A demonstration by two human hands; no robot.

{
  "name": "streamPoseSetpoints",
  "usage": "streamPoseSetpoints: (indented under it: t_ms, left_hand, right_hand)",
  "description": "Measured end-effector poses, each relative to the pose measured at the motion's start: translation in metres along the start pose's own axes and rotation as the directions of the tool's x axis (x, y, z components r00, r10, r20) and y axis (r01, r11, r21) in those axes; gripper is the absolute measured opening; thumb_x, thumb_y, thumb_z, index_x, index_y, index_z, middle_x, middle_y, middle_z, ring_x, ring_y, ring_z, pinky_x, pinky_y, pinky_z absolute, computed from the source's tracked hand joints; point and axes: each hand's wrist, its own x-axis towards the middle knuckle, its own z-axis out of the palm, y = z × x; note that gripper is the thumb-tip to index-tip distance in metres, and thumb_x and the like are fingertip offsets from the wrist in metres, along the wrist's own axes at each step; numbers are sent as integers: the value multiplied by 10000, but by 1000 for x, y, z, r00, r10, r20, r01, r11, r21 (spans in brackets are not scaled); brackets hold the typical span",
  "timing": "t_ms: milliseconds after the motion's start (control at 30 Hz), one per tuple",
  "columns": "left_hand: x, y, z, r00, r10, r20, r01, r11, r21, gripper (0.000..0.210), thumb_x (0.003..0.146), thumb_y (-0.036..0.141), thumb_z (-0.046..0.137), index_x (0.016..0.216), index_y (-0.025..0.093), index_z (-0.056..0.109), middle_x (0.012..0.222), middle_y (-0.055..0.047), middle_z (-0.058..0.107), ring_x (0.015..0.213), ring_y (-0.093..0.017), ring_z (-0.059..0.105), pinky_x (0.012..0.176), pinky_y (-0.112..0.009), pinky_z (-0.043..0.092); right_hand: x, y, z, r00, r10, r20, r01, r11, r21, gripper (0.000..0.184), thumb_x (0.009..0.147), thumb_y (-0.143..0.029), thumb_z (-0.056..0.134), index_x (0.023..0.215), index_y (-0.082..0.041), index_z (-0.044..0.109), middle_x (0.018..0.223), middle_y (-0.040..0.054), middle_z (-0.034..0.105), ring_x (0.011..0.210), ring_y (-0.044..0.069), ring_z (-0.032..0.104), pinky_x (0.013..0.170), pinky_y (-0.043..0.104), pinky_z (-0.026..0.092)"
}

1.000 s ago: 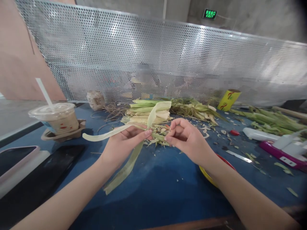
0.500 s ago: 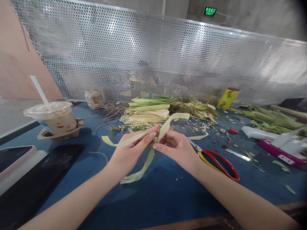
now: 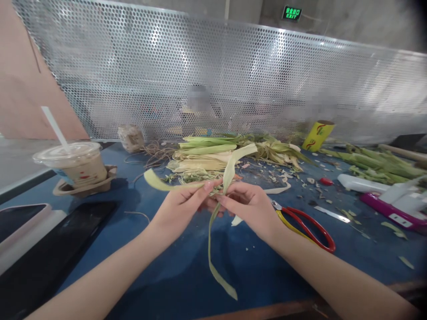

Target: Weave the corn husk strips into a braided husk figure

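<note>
Husk strips (image 3: 230,171) cross above the counter (image 3: 180,271), pinched by both left hand (image 3: 182,202) and right hand (image 3: 251,204) — work apparently partway: crossing formed, ends (several) hanging loose. Scissors (image 3: 287,211) lie beside the right forearm — unused.

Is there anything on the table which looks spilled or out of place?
Yes, somewhat: small scraps lie scattered over the right side of the table, around a thin blade, untidy, unlike the stacked husks. No liquid shows around the drink cup.

Sign (image 3: 292,13) — “安全出口”, “EXIT” below
</note>
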Motion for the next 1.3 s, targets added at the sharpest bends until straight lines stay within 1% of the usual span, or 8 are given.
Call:
streamPoseSetpoints:
  t_ms: [200, 433, 500, 600, 700, 833, 1067, 1300]
  left_hand:
    - [-2, -2, -6, 989, -77, 124, 77, 997, 1, 564, 706, 246, 628, 1241, 198, 456, 694, -8, 731, 680, -207, 679, 741, -340, 495]
    - [-3, -1, -4, 991, -34, 127, 0, 966, 258, 162, 716, 300, 610, 663, 189, 715, 668, -39, 732, 947, -239, 616, 1006, -364, 287]
    - [-4, -1, 0, 987, -92, 129, 76, 989, 126, 143, 710, 259, 616, 798, 186, 702, 634, -15, 725, 806, -209, 662, 911, -349, 401]
    - [-7, -3, 5, 980, -149, 132, 163, 981, -103, 451, 706, 173, 614, 1149, 189, 528, 556, 46, 696, 603, -150, 664, 741, -300, 496]
    - [-7, -3, 5, 984, -117, 136, 140, 975, -171, 573, 690, 145, 628, 1227, 167, 430, 565, 44, 697, 568, -140, 657, 684, -275, 512]
    - [-6, -1, 2, 988, -71, 138, 88, 989, -120, 511, 677, 141, 646, 1166, 171, 502, 609, 18, 710, 591, -146, 666, 692, -272, 516]
    - [-7, -6, 7, 998, -39, 48, 44, 993, -110, 184, 657, 263, 686, 803, 152, 669, 694, -29, 711, 624, -194, 673, 657, -293, 536]
    - [-8, 2, 14, 993, -104, 56, 110, 985, -136, 98, 680, 224, 661, 690, 127, 671, 528, 1, 640, 497, -121, 594, 541, -218, 497]
  right_hand:
    - [0, -2, -4, 998, 32, 48, -29, 998, -49, 175, 682, -298, 652, 706, -176, 529, 595, -26, 547, 482, 91, 504, 486, 232, 405]
    - [2, -2, -2, 1000, 16, -24, -18, 997, -82, 154, 708, -303, 623, 703, -173, 541, 559, -38, 531, 513, 97, 521, 508, 224, 414]
    - [3, -1, -1, 998, 19, -65, -23, 997, -71, 148, 711, -301, 619, 694, -172, 548, 526, -48, 510, 481, 88, 498, 489, 219, 406]
    - [2, 3, -1, 996, 13, -93, -16, 999, -29, 152, 709, -307, 629, 708, -171, 561, 502, -50, 509, 461, 86, 488, 478, 217, 404]
    - [3, 7, -2, 998, 0, -71, 4, 998, 65, 168, 705, -322, 645, 705, -171, 570, 501, -49, 514, 449, 75, 473, 472, 210, 395]
    - [6, 11, -7, 999, -16, -37, 22, 984, 178, 198, 747, -370, 599, 691, -180, 601, 544, -35, 509, 465, 70, 456, 467, 213, 373]
    - [4, 7, -4, 996, -73, -49, 77, 993, 86, 96, 674, -322, 668, 669, -233, 703, 768, 10, 504, 708, 128, 509, 565, 247, 439]
    - [2, 4, -4, 989, -110, -100, 117, 991, 67, 76, 704, -285, 646, 707, -285, 722, 931, 43, 592, 1063, 232, 445, 848, 371, 410]
